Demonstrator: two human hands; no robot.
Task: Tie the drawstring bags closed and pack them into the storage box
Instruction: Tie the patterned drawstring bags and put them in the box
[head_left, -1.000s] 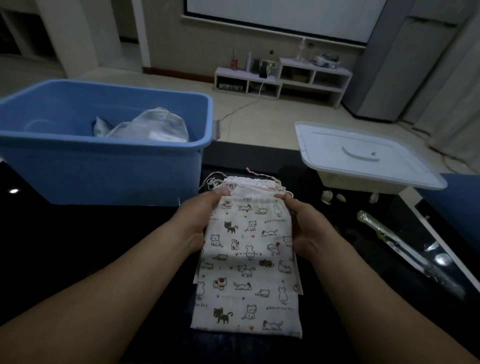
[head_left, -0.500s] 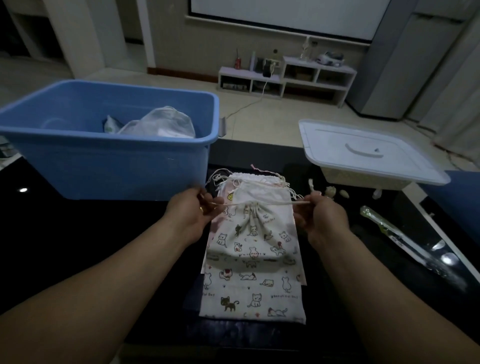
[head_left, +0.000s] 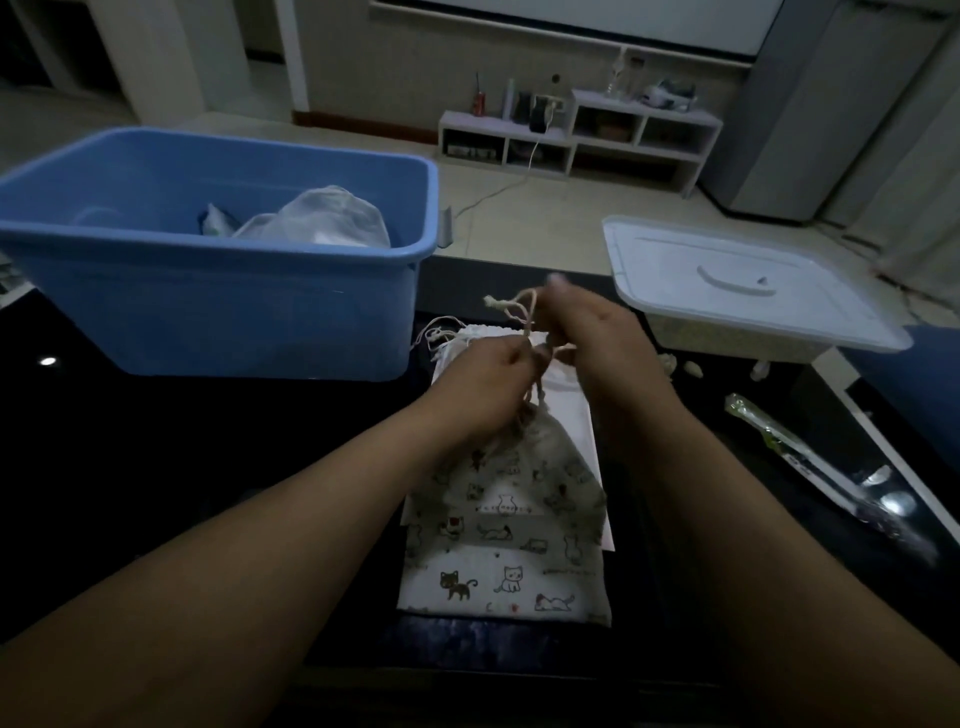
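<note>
A cat-print drawstring bag (head_left: 511, 499) lies cinched at its neck on top of a stack of flat bags (head_left: 498, 587) on the dark table. My left hand (head_left: 483, 384) and my right hand (head_left: 597, 343) meet above the bag's neck, both pinching its cream drawstring (head_left: 522, 312), whose knotted ends stick up between them. The blue storage box (head_left: 218, 291) stands at the back left, with a pale bag (head_left: 322, 218) inside it.
A white lidded container (head_left: 748, 291) sits at the back right, small pale bits lying beside it. A long clear plastic-wrapped item (head_left: 810, 462) lies along the table's right edge. More bag cords (head_left: 441, 338) trail behind my left hand.
The hands had pulled the cords apart sideways, cinching the bag. Now they have come together over the neck, with the cord ends raised between them.
</note>
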